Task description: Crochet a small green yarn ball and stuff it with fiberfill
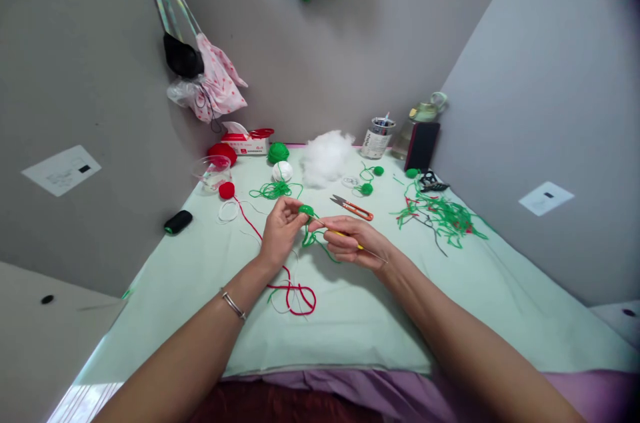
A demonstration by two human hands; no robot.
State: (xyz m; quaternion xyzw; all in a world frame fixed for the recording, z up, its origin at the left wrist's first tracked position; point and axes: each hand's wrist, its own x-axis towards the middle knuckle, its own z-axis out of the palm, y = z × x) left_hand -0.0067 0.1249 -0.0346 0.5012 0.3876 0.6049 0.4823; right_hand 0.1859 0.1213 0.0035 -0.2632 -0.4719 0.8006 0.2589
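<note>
Between the fingers of my left hand (281, 228) is a small green crocheted piece (306, 210), pinched near the middle of the table. My right hand (353, 241) is closed around a crochet hook (343, 233) with a yellow grip. Its tip points at the green piece, and its thin metal end sticks out past my wrist side. Green yarn (313, 238) hangs in loops below the piece, between both hands. Orange-handled thread snips (352, 207) lie just beyond my right hand. A red yarn strand (295, 296) curls on the cloth beside my left forearm.
White stuffing (327, 158) sits at the back, beside a green yarn ball (278, 152) and a white ball (282, 172). Green yarn scraps (450, 218) are heaped at right. A pen cup (378, 138) and a dark phone (422, 146) stand behind. A clear plastic bowl (212, 173) is at left.
</note>
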